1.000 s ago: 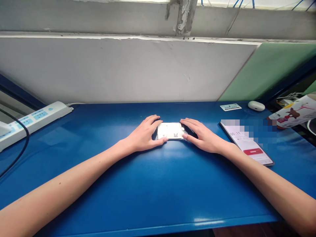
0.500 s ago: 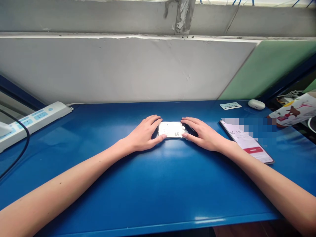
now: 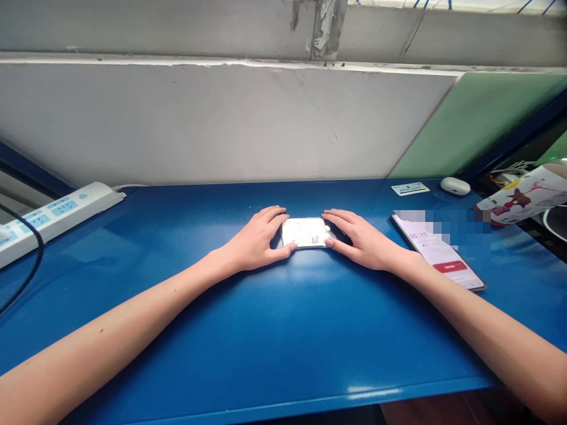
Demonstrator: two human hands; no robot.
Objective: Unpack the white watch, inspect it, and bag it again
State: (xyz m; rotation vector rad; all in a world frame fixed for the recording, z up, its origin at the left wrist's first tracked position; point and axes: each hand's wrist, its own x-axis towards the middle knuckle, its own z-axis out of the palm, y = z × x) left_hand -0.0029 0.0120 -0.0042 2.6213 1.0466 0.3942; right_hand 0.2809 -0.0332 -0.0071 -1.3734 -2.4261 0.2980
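A small flat white packet [image 3: 303, 231] with faint print and a dark square code near its front right lies on the blue desk. Its edges look shiny, like clear wrapping. My left hand [image 3: 261, 239] grips its left end, thumb at the front corner and fingers at the back corner. At the opposite end my right hand [image 3: 357, 239] holds it the same way, with the thumb on the front right corner. The undersides of both palms are hidden.
On the right lie a phone [image 3: 443, 251] showing a timer, a small white card [image 3: 410, 189], a white earbud case [image 3: 455, 186] and a printed carton [image 3: 522, 195]. A white power strip [image 3: 62, 215] with a black cable [image 3: 39, 260] is at left. A wall [image 3: 221, 124] rises behind the blue desk [image 3: 283, 336].
The whole view has shifted slightly, so things sit a little further left. Both hands keep the same hold on the packet.
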